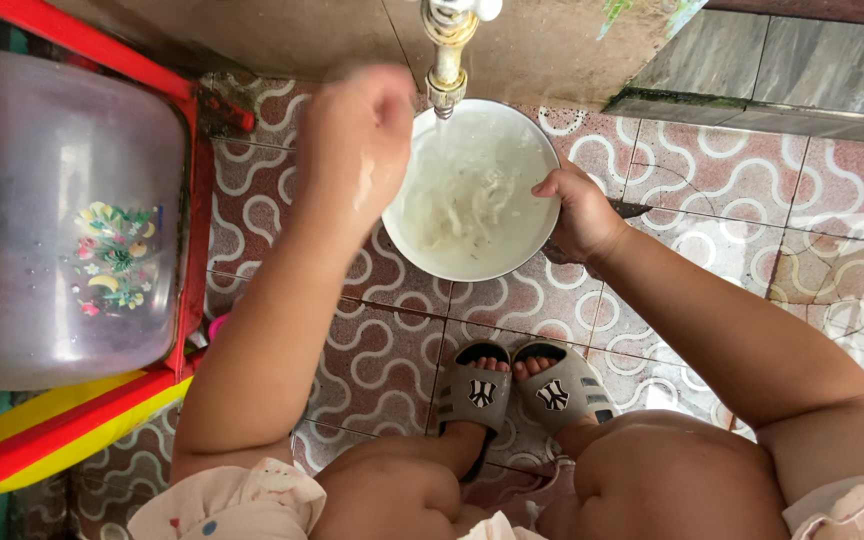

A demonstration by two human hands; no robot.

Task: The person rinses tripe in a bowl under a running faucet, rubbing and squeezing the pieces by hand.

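A white bowl [522, 135] of water with pale strands in it sits on the patterned tile floor, under a metal tap [446, 60]. My right hand [577, 210] grips the bowl's right rim. Raised beside the bowl's left edge is my left hand [357, 140], wet and blurred, with its fingers curled; it holds nothing that I can see. My knees and my two feet in grey slippers [517, 390] are below the bowl.
A clear plastic tub [77, 220] with a flower picture sits in a red frame [187, 250] at the left, with a yellow basin [52, 445] under it. A grey stone ledge [752, 90] runs along the upper right.
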